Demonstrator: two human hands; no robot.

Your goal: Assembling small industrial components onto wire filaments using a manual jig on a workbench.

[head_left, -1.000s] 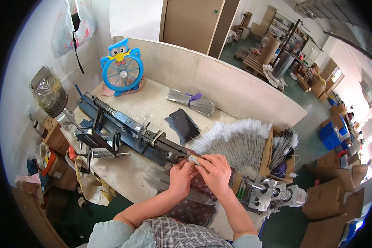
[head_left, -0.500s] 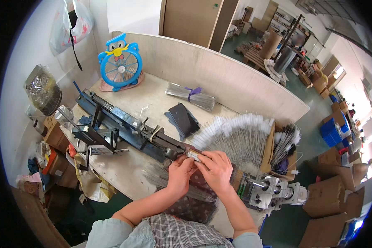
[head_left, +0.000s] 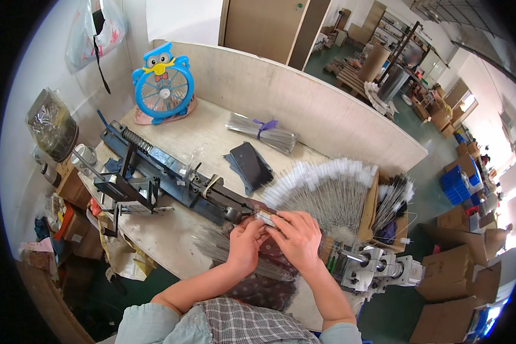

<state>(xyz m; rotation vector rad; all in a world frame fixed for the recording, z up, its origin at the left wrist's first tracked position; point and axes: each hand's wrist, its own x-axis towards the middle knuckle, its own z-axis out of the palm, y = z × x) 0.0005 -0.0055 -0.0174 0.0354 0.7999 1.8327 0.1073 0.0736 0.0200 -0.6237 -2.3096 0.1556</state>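
My two hands meet at the near end of a long dark metal bench machine (head_left: pixel 172 172). A small white-and-silver piece (head_left: pixel 265 217) lies there, too small to name. The fingertips of my right hand (head_left: pixel 298 235) are closed on it. Beside it, my left hand (head_left: pixel 246 245) is pinched with thumb and forefinger together; what is between them is hidden. Thin grey wires (head_left: pixel 212 243) lie loose left of my left hand. More wires rest under both hands on a dark dotted cloth (head_left: pixel 264 292). Right of my hands fan out many wire brushes with white bristle heads (head_left: pixel 327 175).
A black phone (head_left: pixel 250 163) lies on a cloth, near a wire bundle with a purple tie (head_left: pixel 264 132). A blue cartoon fan (head_left: pixel 164 86) stands at the back left. A silver clamp-like machine (head_left: pixel 378 266) and an open box of brushes (head_left: pixel 387 215) are at the right.
The whole view has shifted slightly, moving the scene a little left. Both hands stay together at the machine's end, with only slight finger movement around the small piece.
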